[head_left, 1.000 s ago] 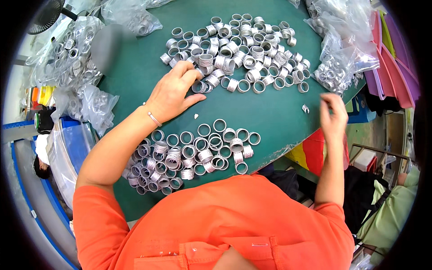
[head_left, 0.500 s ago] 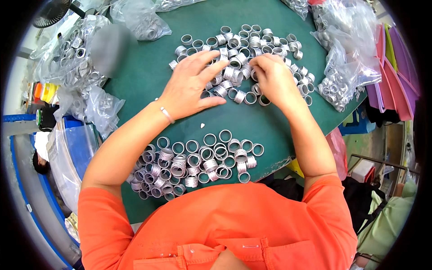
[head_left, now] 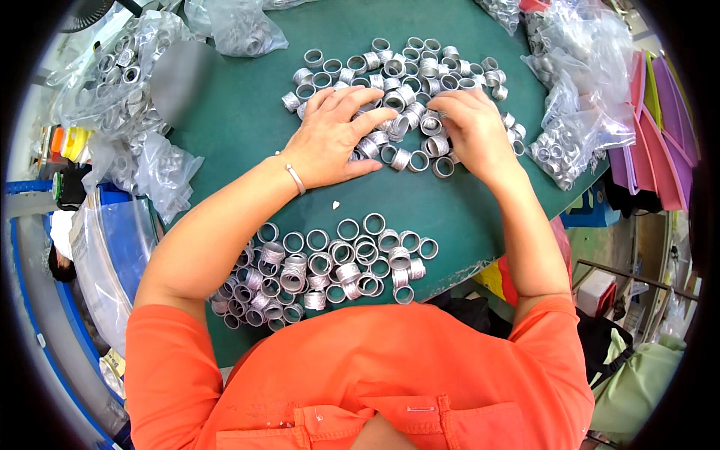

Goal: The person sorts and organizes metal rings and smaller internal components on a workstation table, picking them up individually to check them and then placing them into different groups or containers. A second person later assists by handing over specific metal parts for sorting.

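A loose pile of short silver metal rings [head_left: 401, 97] lies on the green tabletop [head_left: 247, 124] in front of me. My left hand [head_left: 334, 139] rests over the pile's left side, its fingers spread and the thumb stretched out to the right. On the pile's right side is my right hand [head_left: 474, 133], its fingers curled down among the rings; what they grip is hidden beneath them. A second group of the same rings [head_left: 319, 262] lies close to my body, some standing on end and some on their sides.
Clear plastic bags of metal parts lie at the far left [head_left: 127, 82], far middle [head_left: 247, 30] and right [head_left: 577, 97]. A small white scrap [head_left: 335, 205] lies between the groups. Pink and purple panels [head_left: 660, 127] stand beyond the right edge; a blue bin [head_left: 124, 240] is at left.
My left hand has shifted slightly right and down. My right hand has moved a little right and down, and rings near its fingertips have shifted. The view has moved slightly.
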Motion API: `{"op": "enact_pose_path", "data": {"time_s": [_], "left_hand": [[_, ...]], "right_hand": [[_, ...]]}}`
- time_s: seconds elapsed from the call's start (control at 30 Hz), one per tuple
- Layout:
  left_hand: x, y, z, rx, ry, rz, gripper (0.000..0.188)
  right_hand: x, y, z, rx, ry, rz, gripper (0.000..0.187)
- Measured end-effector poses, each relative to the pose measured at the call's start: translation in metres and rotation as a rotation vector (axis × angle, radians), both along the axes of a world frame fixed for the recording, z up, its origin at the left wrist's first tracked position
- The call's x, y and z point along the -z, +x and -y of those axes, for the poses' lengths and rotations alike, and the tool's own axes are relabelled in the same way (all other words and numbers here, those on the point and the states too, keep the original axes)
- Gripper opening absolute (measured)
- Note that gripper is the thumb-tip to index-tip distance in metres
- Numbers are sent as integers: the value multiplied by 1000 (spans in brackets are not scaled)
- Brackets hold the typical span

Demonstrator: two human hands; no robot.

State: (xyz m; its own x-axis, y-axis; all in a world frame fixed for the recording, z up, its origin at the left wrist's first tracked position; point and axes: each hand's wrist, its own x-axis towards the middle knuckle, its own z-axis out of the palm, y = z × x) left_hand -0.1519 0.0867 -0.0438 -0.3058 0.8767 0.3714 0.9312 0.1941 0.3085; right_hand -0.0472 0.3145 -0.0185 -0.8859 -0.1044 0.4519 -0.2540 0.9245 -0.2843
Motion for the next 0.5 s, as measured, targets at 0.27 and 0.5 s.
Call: {"op": "enact_pose_path", "data": {"time_s": [0.27,0.5], "left_hand": [[2,2,0,-14,-5,-4,76],[3,4,1,-20,13,-32,75]], "right_hand": [[-19,-15,2,-46,263,305,19],[-20,-10,10,-74,300,306,21]]}}
